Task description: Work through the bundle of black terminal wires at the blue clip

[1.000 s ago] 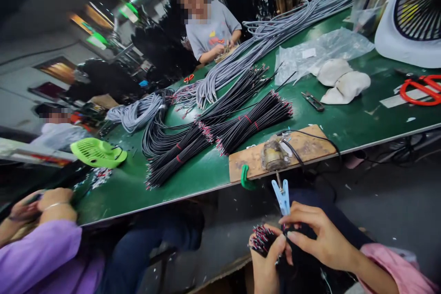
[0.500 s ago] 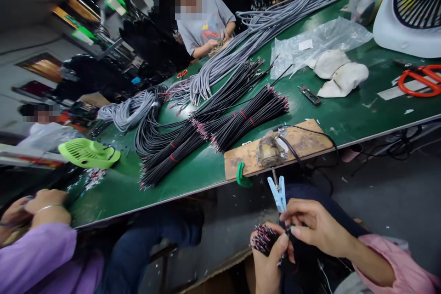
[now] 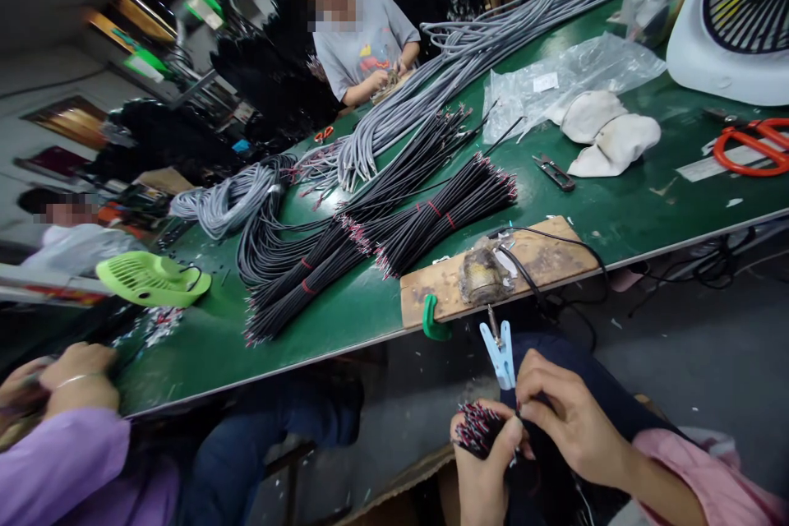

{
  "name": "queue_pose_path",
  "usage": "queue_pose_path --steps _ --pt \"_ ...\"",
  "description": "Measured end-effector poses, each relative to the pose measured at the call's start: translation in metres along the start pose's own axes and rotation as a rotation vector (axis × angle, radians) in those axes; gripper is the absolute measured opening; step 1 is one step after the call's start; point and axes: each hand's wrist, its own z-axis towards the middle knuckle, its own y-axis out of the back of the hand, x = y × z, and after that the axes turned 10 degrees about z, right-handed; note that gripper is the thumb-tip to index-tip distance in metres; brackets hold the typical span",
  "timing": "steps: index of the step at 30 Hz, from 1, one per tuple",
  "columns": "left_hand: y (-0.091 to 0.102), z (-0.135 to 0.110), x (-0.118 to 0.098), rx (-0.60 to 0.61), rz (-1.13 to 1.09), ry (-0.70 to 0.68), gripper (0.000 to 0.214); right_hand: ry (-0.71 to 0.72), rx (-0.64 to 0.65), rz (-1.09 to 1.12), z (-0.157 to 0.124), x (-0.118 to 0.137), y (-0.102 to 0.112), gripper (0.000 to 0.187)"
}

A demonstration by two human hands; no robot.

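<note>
My left hand [image 3: 484,464] is wrapped around a bundle of thin black cables [image 3: 476,429], whose red and white wire ends point up. Beside its thumb, my right hand [image 3: 558,407] pinches with thumb and forefinger; what lies between the fingertips is too small to make out. Just above the hands, a light blue clothespin [image 3: 498,353] hangs on a metal tip. That tip sticks out below a round, grimy motor-like device [image 3: 484,275] fixed on a wooden board [image 3: 551,245] at the table edge.
On the green table [image 3: 622,218] lie tied black cable bundles [image 3: 431,214], grey cables [image 3: 394,115], small snips [image 3: 555,173], orange-handled scissors [image 3: 749,148] and a white cloth bundle [image 3: 610,131]. A green clamp [image 3: 434,319] grips the edge. A co-worker in purple [image 3: 67,460] sits at left, another person [image 3: 370,41] across.
My right hand has shifted slightly right, its fingers now drawn together in a pinch by the left thumb. The left hand still holds the cable bundle. The view has tilted a little.
</note>
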Motion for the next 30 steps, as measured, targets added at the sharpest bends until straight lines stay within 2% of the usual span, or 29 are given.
queue_pose_path --steps 2,4,8,12,18,22,25,28,30 --pt "-0.001 0.000 -0.005 0.020 -0.002 -0.039 0.024 -0.176 0.099 0.242 0.004 -0.001 0.005 0.026" --pt "-0.002 0.000 -0.013 0.035 0.011 -0.113 0.020 -0.296 0.107 0.388 0.011 -0.004 0.010 0.029" --pt "-0.005 0.005 -0.029 0.051 0.169 -0.341 0.010 -0.327 -0.034 0.460 0.033 -0.006 0.009 0.037" --pt "-0.009 0.012 -0.040 -0.012 0.215 -0.465 0.010 -0.409 0.027 0.683 0.052 -0.001 -0.002 0.048" --pt "-0.014 0.020 -0.043 -0.065 0.277 -0.446 0.010 -0.429 -0.030 0.800 0.059 0.005 -0.008 0.039" --pt "-0.017 0.020 -0.043 -0.058 0.209 -0.348 0.010 -0.468 -0.016 0.856 0.058 0.003 -0.006 0.042" --pt "-0.018 0.017 -0.045 -0.062 0.162 -0.292 0.012 -0.500 -0.066 0.890 0.052 -0.008 -0.001 0.046" --pt "-0.014 0.016 -0.046 -0.054 0.196 -0.313 0.013 -0.487 -0.106 0.851 0.043 -0.019 0.009 0.044" --pt "-0.011 0.014 -0.044 -0.028 0.202 -0.334 0.015 -0.454 -0.094 0.716 0.036 -0.021 0.016 0.040"
